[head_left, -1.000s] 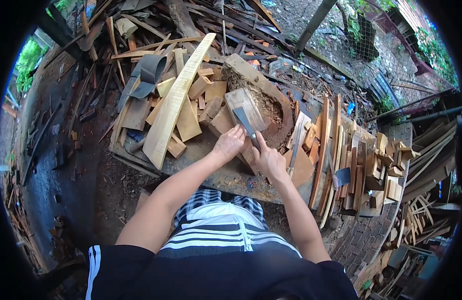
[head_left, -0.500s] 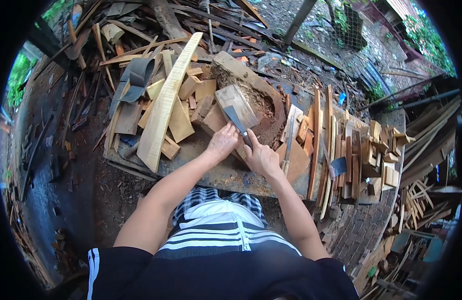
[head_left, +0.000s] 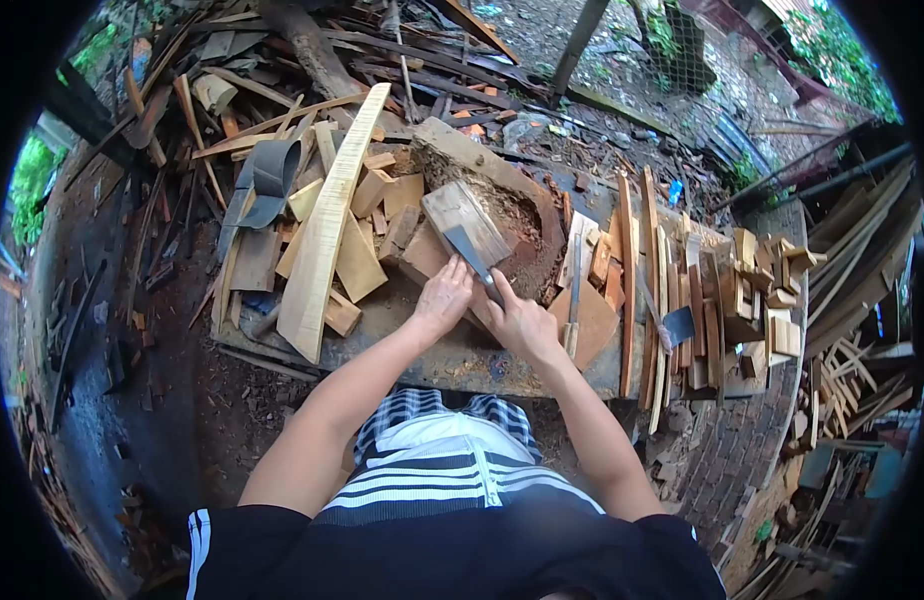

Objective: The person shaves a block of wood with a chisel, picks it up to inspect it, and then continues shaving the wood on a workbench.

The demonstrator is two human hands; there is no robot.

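My right hand (head_left: 522, 322) is wrapped round the dark handle of a flat-bladed tool (head_left: 469, 250). The grey blade lies over a pale wooden block (head_left: 472, 215), pointing up and to the left. My left hand (head_left: 445, 297) is beside the blade's lower part, its fingers together and touching or close to the blade; whether they grip it is hard to make out. Under the block is a brown wooden piece (head_left: 422, 258). A large worn timber (head_left: 482, 145) with a hollowed, crumbly middle lies behind and to the right of the block.
A long pale board (head_left: 332, 225) and wood offcuts lie left on the workbench (head_left: 442, 365), near a curled grey sheet (head_left: 272, 170). Wooden strips (head_left: 627, 290), a dark-bladed tool (head_left: 679, 325) and stacked blocks (head_left: 752, 280) are at the right. Scrap wood is piled behind.
The whole view has shifted slightly. Both hands and the flat-bladed tool keep nearly the same place at the block, with the blade slightly lower on it.
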